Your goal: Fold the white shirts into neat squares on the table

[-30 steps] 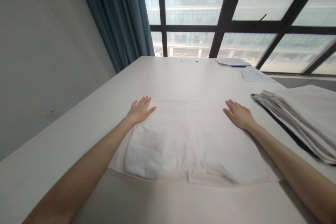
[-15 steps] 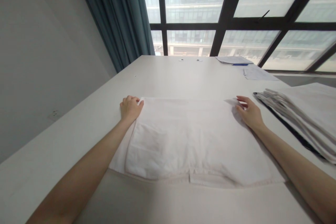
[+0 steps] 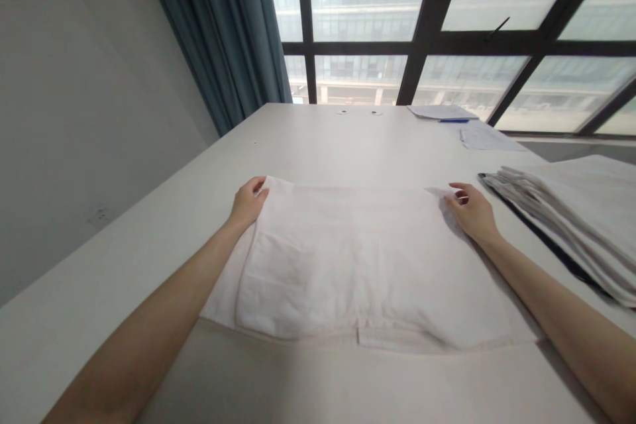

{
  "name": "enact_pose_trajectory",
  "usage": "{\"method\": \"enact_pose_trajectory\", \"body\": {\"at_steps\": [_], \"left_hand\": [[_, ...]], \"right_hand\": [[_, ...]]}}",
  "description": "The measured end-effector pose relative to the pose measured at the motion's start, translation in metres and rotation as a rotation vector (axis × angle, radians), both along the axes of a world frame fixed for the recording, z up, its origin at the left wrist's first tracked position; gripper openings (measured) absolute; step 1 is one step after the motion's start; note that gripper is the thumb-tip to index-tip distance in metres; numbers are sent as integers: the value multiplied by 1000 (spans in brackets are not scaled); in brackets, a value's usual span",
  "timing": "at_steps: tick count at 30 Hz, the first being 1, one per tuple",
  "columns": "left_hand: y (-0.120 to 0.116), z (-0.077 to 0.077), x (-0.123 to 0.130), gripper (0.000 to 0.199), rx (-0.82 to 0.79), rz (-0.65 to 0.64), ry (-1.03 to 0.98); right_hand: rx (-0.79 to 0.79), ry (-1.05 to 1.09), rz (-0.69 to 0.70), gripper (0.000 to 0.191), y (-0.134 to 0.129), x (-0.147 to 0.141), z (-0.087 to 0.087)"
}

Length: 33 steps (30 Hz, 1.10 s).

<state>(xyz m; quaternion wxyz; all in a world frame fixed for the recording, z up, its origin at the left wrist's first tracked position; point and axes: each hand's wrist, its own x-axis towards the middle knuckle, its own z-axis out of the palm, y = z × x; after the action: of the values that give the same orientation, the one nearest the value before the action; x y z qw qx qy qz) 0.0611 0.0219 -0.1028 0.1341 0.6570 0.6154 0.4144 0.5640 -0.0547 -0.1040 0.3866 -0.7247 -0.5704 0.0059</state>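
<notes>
A folded white garment (image 3: 338,252) lies spread across the table in front of me, with stitched seams and a band along its near edge. Its exact kind is unclear. At the far left corner, my left hand (image 3: 250,202) pinches the cloth between thumb and fingers, and that corner is slightly lifted. My right hand (image 3: 472,212) is closed at the far right corner, where the fabric rises a little and casts a shadow. Soft creases run through the garment's middle and near side.
A stack of folded white cloths (image 3: 581,212) with a dark layer underneath sits at the right. Papers (image 3: 442,112) and a blue pen (image 3: 454,120) lie at the table's far right. The white table (image 3: 338,146) reaches the windows; a blue curtain (image 3: 223,33) hangs at the left.
My left hand has shifted slightly, lifting the far left corner and drawing it a little outward. My right hand has hardly moved.
</notes>
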Motion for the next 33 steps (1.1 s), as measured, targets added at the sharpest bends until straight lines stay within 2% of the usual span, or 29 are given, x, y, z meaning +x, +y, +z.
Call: {"method": "enact_pose_trajectory", "body": {"at_steps": [6, 14, 17, 22, 27, 33], "left_hand": [[-3, 4, 2, 35, 7, -4, -56], [-4, 5, 3, 31, -24, 21, -65], [-4, 5, 3, 31, -32, 34, -61], [-5, 6, 4, 32, -38, 32, -59], [-3, 5, 4, 33, -43, 42, -50], [-1, 2, 2, 30, -59, 63, -32]], "right_hand": [[8, 45, -9, 42, -4, -3, 4], [124, 81, 59, 34, -9, -10, 9], [92, 119, 79, 40, -7, -7, 6], [-22, 59, 90, 47, -3, 0, 1], [-10, 106, 142, 62, -1, 1, -1], [-21, 177, 124, 74, 1, 2, -4]]}}
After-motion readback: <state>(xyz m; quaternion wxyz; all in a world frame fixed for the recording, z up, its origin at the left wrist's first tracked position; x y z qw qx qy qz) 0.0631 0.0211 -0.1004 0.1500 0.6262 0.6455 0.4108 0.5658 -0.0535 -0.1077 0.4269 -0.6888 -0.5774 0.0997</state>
